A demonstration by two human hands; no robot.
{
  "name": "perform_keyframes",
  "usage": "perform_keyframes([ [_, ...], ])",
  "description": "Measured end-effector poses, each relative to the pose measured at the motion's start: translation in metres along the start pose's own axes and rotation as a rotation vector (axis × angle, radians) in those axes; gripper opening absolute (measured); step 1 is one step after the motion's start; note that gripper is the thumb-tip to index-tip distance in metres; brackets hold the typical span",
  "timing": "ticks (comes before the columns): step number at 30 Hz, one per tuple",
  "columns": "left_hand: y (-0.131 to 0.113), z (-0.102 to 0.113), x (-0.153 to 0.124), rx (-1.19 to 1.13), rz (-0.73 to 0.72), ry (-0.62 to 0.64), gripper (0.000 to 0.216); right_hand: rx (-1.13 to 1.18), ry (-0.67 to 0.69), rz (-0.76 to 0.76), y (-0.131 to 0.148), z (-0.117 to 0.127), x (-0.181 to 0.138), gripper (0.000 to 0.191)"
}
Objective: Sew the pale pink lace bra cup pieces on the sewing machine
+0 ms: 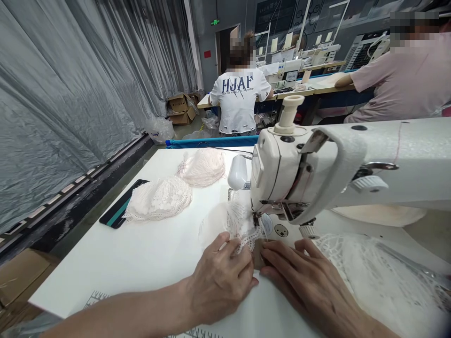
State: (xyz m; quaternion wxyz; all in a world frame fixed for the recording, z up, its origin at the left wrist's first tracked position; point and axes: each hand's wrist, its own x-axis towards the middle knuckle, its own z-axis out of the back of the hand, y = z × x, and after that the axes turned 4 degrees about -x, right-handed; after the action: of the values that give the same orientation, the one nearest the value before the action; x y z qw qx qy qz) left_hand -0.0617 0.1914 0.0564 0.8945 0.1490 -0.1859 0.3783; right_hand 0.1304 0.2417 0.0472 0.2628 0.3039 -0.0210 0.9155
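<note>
A white lace piece (214, 223) shaped like a bra cup lies on the sewing machine bed, its scalloped edge under the presser foot (256, 218). My left hand (223, 274) is closed on the near edge of this lace, fingertips pinched together just left of the needle area. Beside it, my right hand (303, 274) rests with fingers stretched out over the bed, their tips close to the lace edge. The white sewing machine (299, 164) reaches in from the right above both hands. What lies directly under my right fingertips is partly hidden.
On the table's left lie a white lace cup (158, 199), a pinkish cup (202, 166) and a dark flat object (118, 213) with a green stripe. White lace (380, 272) is heaped at right. Two people sit beyond, near other machines. Cardboard boxes (181, 108) stand by the curtain.
</note>
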Motion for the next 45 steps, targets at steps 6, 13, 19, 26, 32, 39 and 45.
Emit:
perform_keyframes([
  [6,-0.001,0.0,-0.001,0.041,-0.006,0.04,0.028,-0.028,0.009,0.009,-0.001,0.0,0.002,0.025],
  [13,0.001,0.001,0.001,0.032,0.015,0.09,0.037,-0.076,-0.004,0.004,-0.002,-0.001,0.005,0.03],
  [19,0.002,0.001,0.001,-0.025,0.099,0.146,0.045,-0.116,-0.019,-0.004,-0.002,-0.001,0.005,0.028],
  [26,0.006,-0.001,0.003,-0.008,0.114,0.175,0.05,-0.151,-0.02,-0.036,-0.007,-0.007,0.003,0.028],
  [32,-0.043,0.005,-0.018,0.124,0.131,0.104,0.044,-0.154,0.075,-0.174,0.0,-0.006,0.001,0.027],
  [39,-0.062,0.045,-0.024,-0.152,0.181,0.025,0.017,0.212,0.203,-0.316,0.021,-0.001,-0.006,0.006],
  [45,0.002,0.044,0.013,-0.701,0.568,0.379,0.054,0.647,0.24,-0.45,0.027,0.015,-0.005,0.017],
])
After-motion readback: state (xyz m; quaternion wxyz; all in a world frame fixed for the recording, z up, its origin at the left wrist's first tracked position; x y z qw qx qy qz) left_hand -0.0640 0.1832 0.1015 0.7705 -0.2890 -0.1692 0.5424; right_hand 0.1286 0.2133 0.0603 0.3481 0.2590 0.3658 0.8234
